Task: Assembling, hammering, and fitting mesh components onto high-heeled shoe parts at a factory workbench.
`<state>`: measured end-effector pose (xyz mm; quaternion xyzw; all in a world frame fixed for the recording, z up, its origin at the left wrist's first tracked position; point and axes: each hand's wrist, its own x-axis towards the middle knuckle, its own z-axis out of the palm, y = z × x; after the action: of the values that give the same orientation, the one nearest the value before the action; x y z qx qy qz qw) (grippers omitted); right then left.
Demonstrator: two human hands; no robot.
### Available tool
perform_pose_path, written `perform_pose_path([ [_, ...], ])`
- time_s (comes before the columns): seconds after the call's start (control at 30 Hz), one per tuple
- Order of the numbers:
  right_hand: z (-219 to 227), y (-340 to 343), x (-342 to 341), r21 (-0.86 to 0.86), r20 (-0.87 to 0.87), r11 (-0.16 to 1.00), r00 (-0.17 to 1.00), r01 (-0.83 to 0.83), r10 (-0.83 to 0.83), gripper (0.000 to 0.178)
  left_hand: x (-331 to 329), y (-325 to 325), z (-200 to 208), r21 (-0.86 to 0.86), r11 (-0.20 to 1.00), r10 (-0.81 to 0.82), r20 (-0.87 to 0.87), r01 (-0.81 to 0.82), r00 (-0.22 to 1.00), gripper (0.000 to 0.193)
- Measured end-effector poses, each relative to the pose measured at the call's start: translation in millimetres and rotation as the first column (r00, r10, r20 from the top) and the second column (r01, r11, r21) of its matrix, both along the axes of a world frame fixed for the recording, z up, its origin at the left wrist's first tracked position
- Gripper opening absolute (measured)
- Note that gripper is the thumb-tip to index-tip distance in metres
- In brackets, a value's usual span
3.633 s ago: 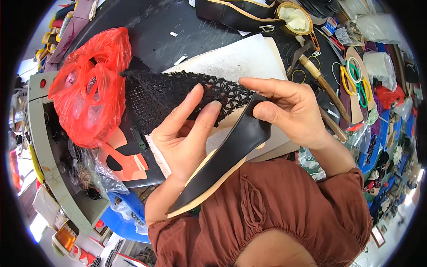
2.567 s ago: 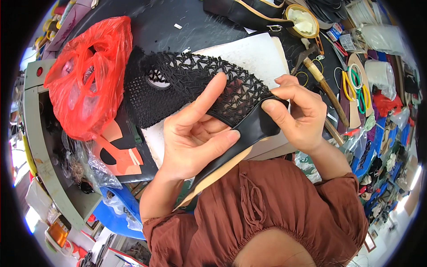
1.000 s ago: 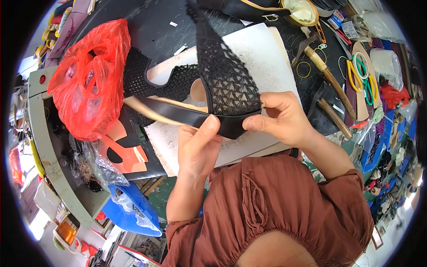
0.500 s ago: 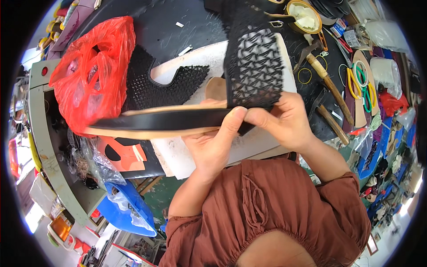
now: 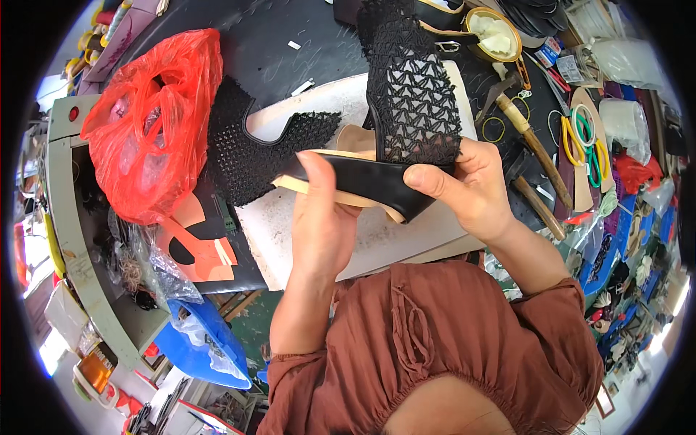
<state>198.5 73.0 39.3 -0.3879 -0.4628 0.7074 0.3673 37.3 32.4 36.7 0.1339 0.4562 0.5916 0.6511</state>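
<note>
Both hands hold a shoe upper, made of a black leather band [image 5: 362, 175] with beige lining and a black openwork mesh panel [image 5: 422, 101] that rises from it. My left hand [image 5: 317, 217] is closed on the band's left end, thumb on the leather and fingers behind. With its thumb pressed on the leather, my right hand [image 5: 467, 192] pinches the band's right part just below the mesh. A rounded beige part [image 5: 354, 138] shows partly behind the band. Left of it lies another black mesh piece [image 5: 243, 159] with a curved cut-out.
Under the work lies a white board [image 5: 279, 250]. A red plastic bag [image 5: 156, 138] stands at left, near orange cut-out pieces [image 5: 203, 250]. On the right are a hammer [image 5: 533, 130], a second wooden handle [image 5: 538, 206] and scissors [image 5: 576, 141]. A pot of pale paste [image 5: 495, 32] stands far right.
The long band that stretched left toward the red bag now shows much shorter and angled. My left hand has shifted left along it, thumb raised higher. My right hand keeps its pinch.
</note>
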Motion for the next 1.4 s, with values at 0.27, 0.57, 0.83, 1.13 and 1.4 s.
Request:
perform_pose_path([
  [0.27,6.2,-1.3,0.8,0.173,0.157,0.985,0.988,-0.021,-0.006,0.019,21.9,0.6,5.8,0.226,0.974,0.111,-0.365,-0.028,0.924,0.009],
  [0.57,59.2,47.9,20.8,0.655,0.439,0.714,0.894,-0.249,-0.090,0.011,-12.1,38.0,24.7,0.536,0.837,0.087,0.069,-0.111,0.994,0.042],
  [0.83,39.7,54.6,14.2,0.859,0.458,-0.053,0.811,-0.509,-0.364,0.026,-81.7,37.0,-21.6,0.238,0.912,0.381,-0.187,-0.334,0.905,0.058],
  [1.13,95.4,134.0,26.4,0.976,0.005,-0.176,0.815,-0.130,-0.580,0.018,-98.1,63.0,17.1,0.527,0.807,0.516,-0.412,-0.266,0.751,0.029],
  [1.4,12.0,298.5,13.3,0.942,0.081,0.297,0.750,0.158,-0.657,0.023,-76.9,32.3,-10.2,0.351,0.923,0.370,-0.696,-0.158,0.615,0.020],
])
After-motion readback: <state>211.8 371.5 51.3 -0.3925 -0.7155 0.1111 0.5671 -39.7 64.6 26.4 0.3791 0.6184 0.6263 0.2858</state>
